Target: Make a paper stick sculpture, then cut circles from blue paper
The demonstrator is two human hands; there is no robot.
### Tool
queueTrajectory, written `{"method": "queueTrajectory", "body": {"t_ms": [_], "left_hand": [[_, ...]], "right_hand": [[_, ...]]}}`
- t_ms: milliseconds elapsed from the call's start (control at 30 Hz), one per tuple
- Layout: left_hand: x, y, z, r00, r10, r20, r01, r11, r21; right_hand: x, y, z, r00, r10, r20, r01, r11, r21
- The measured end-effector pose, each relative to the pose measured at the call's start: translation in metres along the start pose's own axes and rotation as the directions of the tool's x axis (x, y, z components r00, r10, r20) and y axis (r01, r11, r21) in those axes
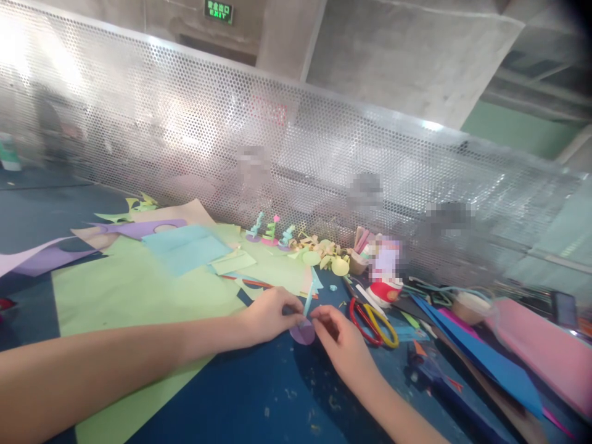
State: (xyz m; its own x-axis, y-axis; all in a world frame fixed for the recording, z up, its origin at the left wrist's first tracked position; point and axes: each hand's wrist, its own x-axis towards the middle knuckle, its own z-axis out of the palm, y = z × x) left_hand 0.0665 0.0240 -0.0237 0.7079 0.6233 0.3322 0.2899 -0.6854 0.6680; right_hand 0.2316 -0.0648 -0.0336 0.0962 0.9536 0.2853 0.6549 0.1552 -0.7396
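Observation:
Between my hands is a small purple paper disc [303, 333], with a light blue paper strip [309, 297] standing up from it. My left hand [274, 316] pinches the piece at the disc's left edge, near the foot of the strip. From the other side, my right hand [341, 340] has its thumb and fingertips closed at the strip's lower end; the exact contact is blurred. Behind them, several small spiral paper trees [270, 232] stand on round bases, one topped with a pink piece.
Light green paper [139, 296] lies under my left forearm, with a light blue sheet [185, 246] on it. Scissors [374, 322], a red and white cup [385, 291], a dark blue tool [451, 394] and pink sheets [541, 348] are on the right. A perforated metal screen [208, 123] stands behind.

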Motion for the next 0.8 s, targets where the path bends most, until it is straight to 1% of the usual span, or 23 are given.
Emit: {"method": "queueTrajectory", "body": {"t_ms": [333, 533, 800], "left_hand": [[-0.003, 0.008, -0.004, 1.000, -0.007, -0.007, 0.007, 1.000, -0.006], [-0.004, 0.010, -0.005, 1.000, -0.005, 0.027, 0.006, 1.000, -0.025], [-0.004, 0.010, -0.003, 0.999, 0.021, -0.028, -0.021, 1.000, 0.014]], "right_hand": [[0.001, -0.003, 0.000, 1.000, -0.008, 0.011, 0.008, 1.000, 0.011], [0.000, -0.003, 0.001, 0.999, -0.028, 0.016, 0.027, 0.999, 0.020], [0.000, -0.004, 0.000, 1.000, -0.027, -0.010, 0.027, 1.000, 0.015]]}}
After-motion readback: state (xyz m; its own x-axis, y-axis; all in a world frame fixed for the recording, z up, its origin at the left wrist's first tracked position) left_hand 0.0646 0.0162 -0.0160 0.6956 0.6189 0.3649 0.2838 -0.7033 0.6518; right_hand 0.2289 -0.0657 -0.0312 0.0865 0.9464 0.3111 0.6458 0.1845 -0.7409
